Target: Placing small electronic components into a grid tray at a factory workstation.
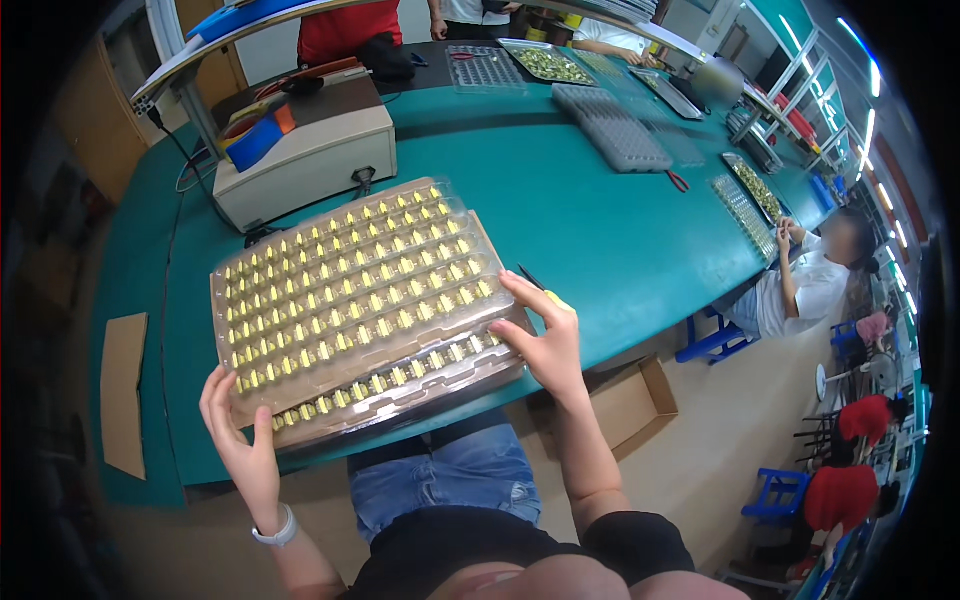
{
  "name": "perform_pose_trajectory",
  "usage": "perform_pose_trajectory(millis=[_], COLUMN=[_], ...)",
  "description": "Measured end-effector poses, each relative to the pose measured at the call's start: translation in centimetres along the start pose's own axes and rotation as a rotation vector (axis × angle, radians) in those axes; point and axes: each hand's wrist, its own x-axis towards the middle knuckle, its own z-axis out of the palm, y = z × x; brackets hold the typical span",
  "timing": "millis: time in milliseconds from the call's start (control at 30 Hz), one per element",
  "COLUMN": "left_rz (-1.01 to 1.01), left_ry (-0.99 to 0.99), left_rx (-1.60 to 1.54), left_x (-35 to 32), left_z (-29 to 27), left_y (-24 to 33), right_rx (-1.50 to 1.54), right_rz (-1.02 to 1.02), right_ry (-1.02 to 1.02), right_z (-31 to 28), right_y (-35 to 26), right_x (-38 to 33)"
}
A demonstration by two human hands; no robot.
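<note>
Teal workbench (600, 230), beige floor (720, 440), blue stools (775, 492).

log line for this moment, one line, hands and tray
left hand: holds near-left corner of clear tray | right hand: holds its right edge | tray: rows of small yellow parts, at near edge of green table

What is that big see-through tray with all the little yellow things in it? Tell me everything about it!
The clear plastic tray is a wide, thin, glossy rectangle with rounded corners. Rows of small pockets each hold a little yellow part. It looks like two trays stacked, the upper one shifted back. It sits tilted at the near edge of the teal table. The left hand holds its near left corner; the right hand holds its right edge.
</note>
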Motion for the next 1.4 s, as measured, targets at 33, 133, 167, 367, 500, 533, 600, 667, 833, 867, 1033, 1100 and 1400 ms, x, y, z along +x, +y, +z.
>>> perform_pose_trajectory(millis=[33, 133, 167, 367, 500, 533, 600, 667, 833, 867, 1033, 1100, 1400], left_rz=[-0.005, -0.019, -0.020, -0.009, -0.033, -0.035, -0.047, -0.060, -0.051, -0.067, -0.040, 0.002, 0.057], left_ry=[0.005, 0.056, 0.062, 0.078, 0.161, 0.206, 0.196, 0.185, 0.197, 0.161, 0.162, 0.145, 0.073], left_rx=[-0.001, -0.122, -0.124, -0.019, -0.192, -0.275, -0.265, -0.254, -0.259, -0.286, -0.333, -0.434, -0.191], left_x=[-0.1, -0.6, -0.7, -1.5, -2.3, -2.4, -2.5, -2.3, -2.2, -2.1, -2.1, -2.0, -1.7], left_z=[0.1, 0.8, 1.0, 1.9, 3.8, 4.0, 3.8, 3.6, 3.3, 3.1, 3.2, 3.2, 1.5], left_y=[-0.1, -0.9, -1.0, -0.8, -1.5, -1.6, -2.1, -2.6, -3.9, -3.9, -4.0, -4.4, -4.0], right_rx=[-0.001, -0.002, -0.003, -0.061, -0.245, -0.262, -0.264, -0.262, -0.236, -0.215, -0.201, -0.166, -0.034], right_rz=[-0.003, 0.095, 0.089, 0.148, -0.025, -0.027, -0.005, -0.009, 0.066, 0.076, 0.076, 0.082, 0.176], right_ry=[-0.006, 0.125, 0.121, 0.130, 0.134, 0.139, 0.135, 0.121, 0.095, 0.103, 0.128, 0.147, 0.318], right_z=[0.2, 0.9, 1.1, 1.8, 2.4, 2.4, 2.3, 2.1, 1.7, 1.8, 2.6, 2.8, 4.2], right_y=[0.1, 0.1, 0.1, -0.2, -0.3, -0.5, -0.7, -1.1, -1.0, -1.1, -0.9, -1.1, -1.8], right_x=[0.0, -0.2, -0.2, -0.8, -2.2, -2.5, -2.8, -2.5, -2.6, -2.4, -2.6, -2.7, -4.2])
